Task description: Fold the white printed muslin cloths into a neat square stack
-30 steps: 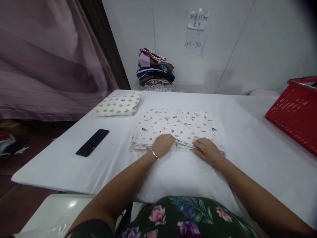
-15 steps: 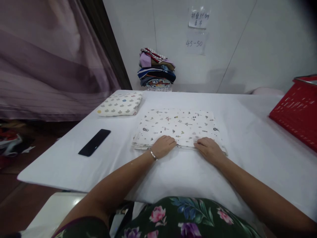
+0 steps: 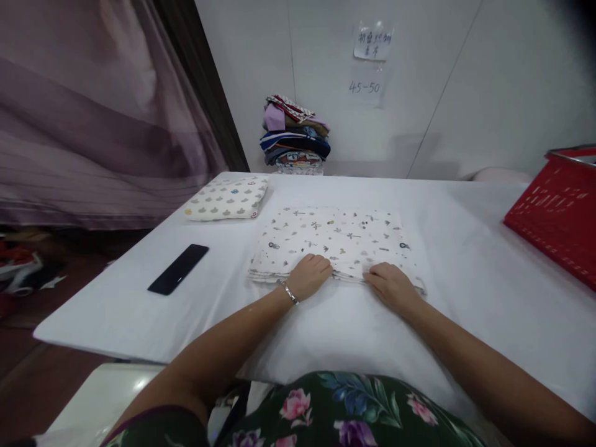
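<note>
A folded white cloth with small printed figures (image 3: 333,239) lies flat in the middle of the white table (image 3: 465,273). My left hand (image 3: 310,275), with a bracelet at the wrist, rests on the cloth's near edge, fingers curled over it. About a hand's width to the right, my right hand (image 3: 390,284) grips the same near edge with curled fingers. Both forearms reach in from below.
A second folded patterned cloth (image 3: 228,198) lies at the table's far left. A black phone (image 3: 178,268) lies near the left edge. A pile of folded clothes (image 3: 294,136) stands against the back wall. A red basket (image 3: 556,211) sits at the right.
The view has shifted slightly; both hands stay on the cloth's near edge, almost unmoved.
</note>
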{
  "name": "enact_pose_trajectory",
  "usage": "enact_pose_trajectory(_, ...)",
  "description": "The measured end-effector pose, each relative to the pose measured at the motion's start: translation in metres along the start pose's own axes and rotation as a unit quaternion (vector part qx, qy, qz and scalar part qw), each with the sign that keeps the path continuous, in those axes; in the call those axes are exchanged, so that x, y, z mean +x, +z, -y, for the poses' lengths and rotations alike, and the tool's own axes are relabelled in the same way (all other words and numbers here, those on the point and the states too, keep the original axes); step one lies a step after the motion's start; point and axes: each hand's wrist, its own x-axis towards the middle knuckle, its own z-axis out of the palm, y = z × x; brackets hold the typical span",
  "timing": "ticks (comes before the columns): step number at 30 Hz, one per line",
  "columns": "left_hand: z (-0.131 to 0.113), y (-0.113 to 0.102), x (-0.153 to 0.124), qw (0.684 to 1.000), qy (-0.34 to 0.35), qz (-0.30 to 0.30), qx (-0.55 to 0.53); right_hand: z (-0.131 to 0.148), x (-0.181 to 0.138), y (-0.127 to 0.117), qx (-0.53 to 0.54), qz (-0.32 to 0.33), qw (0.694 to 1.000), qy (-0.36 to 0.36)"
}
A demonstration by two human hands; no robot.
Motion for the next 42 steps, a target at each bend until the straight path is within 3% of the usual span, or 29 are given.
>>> enact_pose_trajectory(5,-0.005,0.004,-0.007,1.000,-0.003,0.008,0.002,0.002,0.007,-0.017,0.052,0.038,0.998,-0.003)
enact_pose_trajectory(8,-0.006,0.001,-0.007,1.000,0.001,0.004,0.006,-0.004,0.025,-0.034,0.139,0.089,0.986,0.012)
enact_pose_trajectory(10,-0.005,0.000,-0.007,1.000,-0.002,-0.003,0.008,-0.011,0.043,-0.036,0.178,0.075,0.980,0.039)
enact_pose_trajectory(14,-0.005,0.002,-0.007,1.000,-0.018,-0.018,0.005,-0.033,0.087,-0.007,0.166,0.022,0.986,0.011)
enact_pose_trajectory(16,-0.005,0.003,-0.008,0.999,-0.024,-0.021,-0.003,-0.049,0.107,0.014,0.137,0.062,0.989,-0.009)
enact_pose_trajectory(19,-0.004,0.006,-0.009,0.999,-0.036,-0.025,-0.023,-0.070,0.129,0.035,0.102,0.148,0.983,0.029)
enact_pose_trajectory(22,-0.003,0.009,-0.008,0.997,-0.052,-0.030,-0.044,-0.076,0.144,0.040,0.104,0.160,0.980,0.054)
enact_pose_trajectory(26,-0.003,0.016,-0.007,0.996,-0.053,-0.038,-0.062,-0.075,0.167,0.039,0.102,0.134,0.986,0.006)
enact_pose_trajectory(32,-0.002,0.019,-0.007,0.994,-0.074,-0.037,-0.078,-0.087,0.194,0.057,0.090,0.240,0.965,0.062)
enact_pose_trajectory(37,-0.004,0.021,-0.007,0.993,-0.076,-0.035,-0.083,-0.075,0.206,0.069,0.062,0.190,0.980,0.020)
enact_pose_trajectory(42,-0.004,0.024,-0.006,0.992,-0.085,-0.044,-0.079,-0.068,0.226,0.074,0.066,0.240,0.967,0.049)
